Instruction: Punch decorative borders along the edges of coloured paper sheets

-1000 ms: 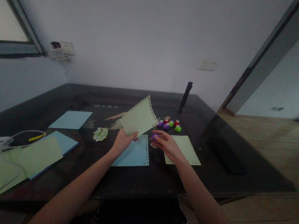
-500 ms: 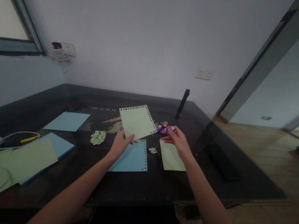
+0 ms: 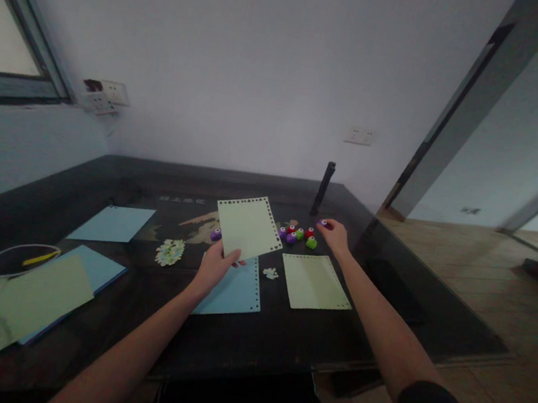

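My left hand (image 3: pixel 215 266) pinches the lower corner of a pale green paper sheet (image 3: pixel 249 227), held tilted above the table. Small holes run along its top and right edges. Farther right, my right hand (image 3: pixel 337 237) is closed on a small purple craft punch (image 3: pixel 322 223). Several purple, red and green craft punches (image 3: pixel 300 234) stand between the sheet and that hand. Another purple punch (image 3: pixel 216 234) sits left of the sheet. Beneath the left hand lies a blue sheet (image 3: pixel 235 291) with holes along its right edge. A second holed green sheet (image 3: pixel 315 282) lies below my right hand.
Paper cut-outs form a larger pile (image 3: pixel 170 252) and a smaller pile (image 3: pixel 270 273). A black upright object (image 3: pixel 323 189) stands at the back. On the left are a blue sheet (image 3: pixel 114 224), stacked green paper (image 3: pixel 32 294), a white cable and a yellow pen-like item (image 3: pixel 39 259).
My right hand has moved right, away from the held sheet and the group of punches, carrying a purple punch. My left hand still holds the sheet; the view has shifted slightly.
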The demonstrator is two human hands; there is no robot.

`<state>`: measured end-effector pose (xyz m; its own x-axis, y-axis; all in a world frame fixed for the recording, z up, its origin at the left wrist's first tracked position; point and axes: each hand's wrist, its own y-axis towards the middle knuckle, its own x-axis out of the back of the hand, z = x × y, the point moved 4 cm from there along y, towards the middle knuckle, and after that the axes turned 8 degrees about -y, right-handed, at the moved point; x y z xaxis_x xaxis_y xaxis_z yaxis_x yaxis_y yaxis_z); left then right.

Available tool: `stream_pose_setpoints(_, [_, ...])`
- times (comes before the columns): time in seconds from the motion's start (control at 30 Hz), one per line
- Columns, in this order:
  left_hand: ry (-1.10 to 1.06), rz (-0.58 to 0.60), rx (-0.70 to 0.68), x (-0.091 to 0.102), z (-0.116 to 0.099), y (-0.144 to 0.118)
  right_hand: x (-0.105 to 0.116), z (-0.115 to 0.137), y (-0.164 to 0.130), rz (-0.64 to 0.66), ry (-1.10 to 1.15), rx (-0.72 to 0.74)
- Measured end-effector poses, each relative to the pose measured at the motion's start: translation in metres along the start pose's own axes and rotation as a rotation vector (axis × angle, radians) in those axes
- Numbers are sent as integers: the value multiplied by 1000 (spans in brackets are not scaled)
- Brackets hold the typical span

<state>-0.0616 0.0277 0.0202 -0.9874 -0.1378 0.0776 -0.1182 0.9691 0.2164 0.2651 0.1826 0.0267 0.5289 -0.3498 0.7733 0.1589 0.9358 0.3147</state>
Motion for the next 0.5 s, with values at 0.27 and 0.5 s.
stream_pose_setpoints(0.27, [-58, 35, 29, -4, -3, -2, -20, -11, 6, 115, -239, -92])
stream_pose_setpoints(0.5, [-29, 45, 39, -6, -2, -3, -27, -7, 6, 162, -297, -41])
